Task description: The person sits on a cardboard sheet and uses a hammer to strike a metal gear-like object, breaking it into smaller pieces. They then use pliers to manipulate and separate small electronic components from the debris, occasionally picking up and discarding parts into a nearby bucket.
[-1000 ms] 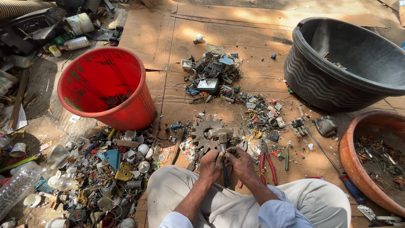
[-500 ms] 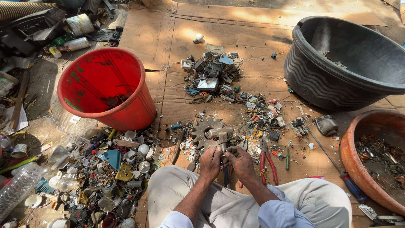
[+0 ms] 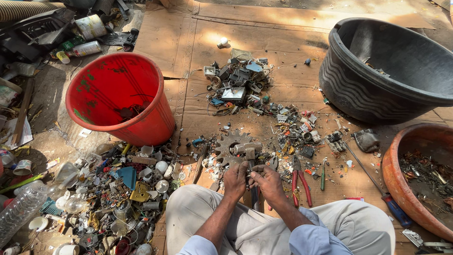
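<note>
I sit cross-legged on cardboard sheets with both hands close together between my knees. My left hand and my right hand pinch a small scrap piece between their fingertips; the piece is too small to identify. Just beyond the hands lie a rusty toothed gear and a hammer whose handle runs back under my hands. Red-handled pliers lie right of my right hand.
A red plastic bucket stands at the left. A black tub sits far right, an orange basin with scrap near right. Scrap piles lie ahead and at my left knee. A blue-handled screwdriver lies right.
My hands stay in the same place, with the fingers shifting slightly on the small piece. Nothing else has moved.
</note>
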